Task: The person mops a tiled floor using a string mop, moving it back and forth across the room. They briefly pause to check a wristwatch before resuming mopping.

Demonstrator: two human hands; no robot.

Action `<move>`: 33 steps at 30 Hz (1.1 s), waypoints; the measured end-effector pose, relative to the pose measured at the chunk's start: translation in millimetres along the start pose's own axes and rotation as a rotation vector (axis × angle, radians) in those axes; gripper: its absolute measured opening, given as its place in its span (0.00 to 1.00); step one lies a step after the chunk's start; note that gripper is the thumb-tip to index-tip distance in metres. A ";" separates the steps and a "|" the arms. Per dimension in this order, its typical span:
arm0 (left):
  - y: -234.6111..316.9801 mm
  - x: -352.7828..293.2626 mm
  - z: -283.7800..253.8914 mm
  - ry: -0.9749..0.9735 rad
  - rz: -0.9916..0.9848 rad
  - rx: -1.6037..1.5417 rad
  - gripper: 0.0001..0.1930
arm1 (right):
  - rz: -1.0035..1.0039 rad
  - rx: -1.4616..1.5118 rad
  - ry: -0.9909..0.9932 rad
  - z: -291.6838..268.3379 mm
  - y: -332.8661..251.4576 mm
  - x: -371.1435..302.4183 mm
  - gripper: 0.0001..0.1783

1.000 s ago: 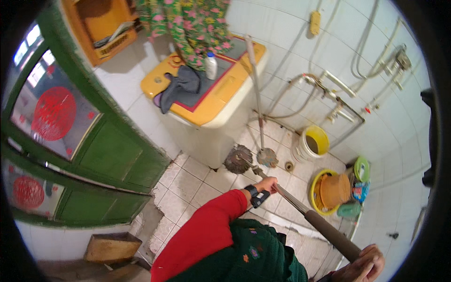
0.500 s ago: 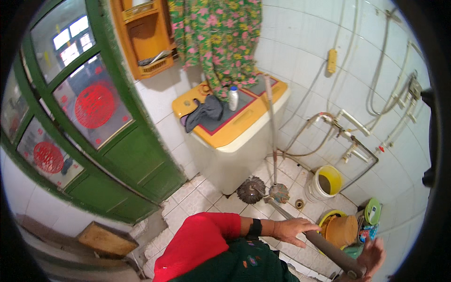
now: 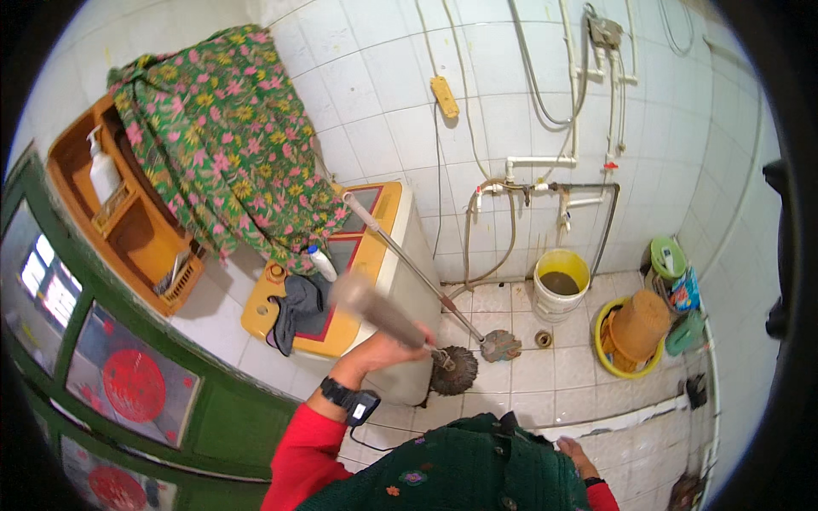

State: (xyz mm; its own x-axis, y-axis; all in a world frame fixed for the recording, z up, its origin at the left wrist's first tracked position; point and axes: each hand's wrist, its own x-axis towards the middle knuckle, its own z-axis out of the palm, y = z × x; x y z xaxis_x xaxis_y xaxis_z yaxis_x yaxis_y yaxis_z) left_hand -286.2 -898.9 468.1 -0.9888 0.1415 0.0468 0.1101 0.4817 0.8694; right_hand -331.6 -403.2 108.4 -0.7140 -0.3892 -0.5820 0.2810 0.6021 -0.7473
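My left hand [image 3: 385, 347], with a black watch on the wrist and a red sleeve behind it, is shut on the thick brown handle of a round dark brush [image 3: 452, 372]. The brush head hangs just above the tiled floor at the base of a white washing machine with a yellow top [image 3: 381, 255]. The handle's free end points up toward me and is blurred. My right hand [image 3: 579, 453] shows only partly, low beside my green knitted vest; its grip is hidden. A second mop [image 3: 501, 346] with a thin metal pole leans on the machine.
A floral cloth [image 3: 230, 153] hangs over the machine. A yellow bucket [image 3: 561, 285] stands under wall pipes [image 3: 545, 183]. A yellow basin holding a brown basket [image 3: 635, 328] sits at the right. An orange shelf [image 3: 128, 230] and a green door [image 3: 128, 383] stand at the left.
My right hand has let go of the handle's rear end and dropped to my side. My left hand has swung the handle up toward me, and my view has turned toward the wall.
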 end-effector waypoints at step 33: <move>-4.1 87.4 257.3 -1.280 0.184 0.148 0.22 | -0.247 -0.394 0.068 54.1 -161.4 -173.9 0.14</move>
State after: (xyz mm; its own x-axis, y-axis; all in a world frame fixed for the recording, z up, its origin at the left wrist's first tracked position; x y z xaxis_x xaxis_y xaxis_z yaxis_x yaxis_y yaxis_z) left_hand -347.2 -666.0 342.1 -0.1697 0.8951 -0.4122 0.3245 0.4457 0.8343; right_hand -218.1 -470.5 312.8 -0.7727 -0.5159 -0.3698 -0.1584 0.7209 -0.6747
